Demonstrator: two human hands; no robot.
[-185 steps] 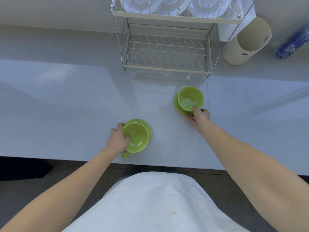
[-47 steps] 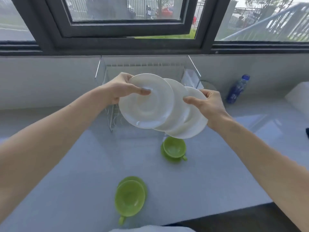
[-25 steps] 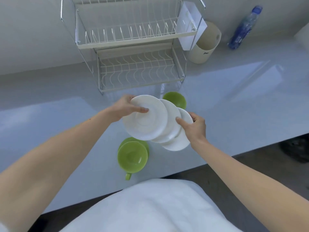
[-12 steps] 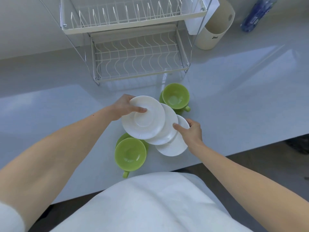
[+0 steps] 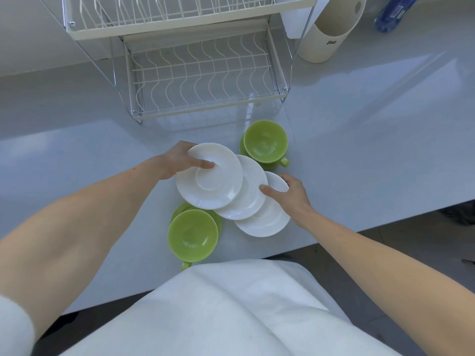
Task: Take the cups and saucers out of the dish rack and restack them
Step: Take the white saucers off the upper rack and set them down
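Three white saucers are fanned out between my hands just above the counter. My left hand (image 5: 180,160) grips the top saucer (image 5: 209,185) at its far-left rim, thumb on its face. My right hand (image 5: 290,192) holds the bottom saucer (image 5: 264,218), thumb pressing the middle saucer (image 5: 250,199). One green cup (image 5: 264,142) on its green saucer stands behind the fan. A second green cup (image 5: 192,235) on a green saucer (image 5: 180,210) sits near the front edge, partly under the white saucers. The wire dish rack (image 5: 200,73) at the back holds nothing on either tier.
A beige cylindrical holder (image 5: 329,32) stands right of the rack, with a blue bottle (image 5: 393,11) beyond it. The grey counter's front edge (image 5: 359,227) runs close to my right wrist. My white apron (image 5: 231,312) fills the bottom of the view.
Both hands have carried the three fanned white saucers from the rack's top tier down to just above the counter, between the two green cups.
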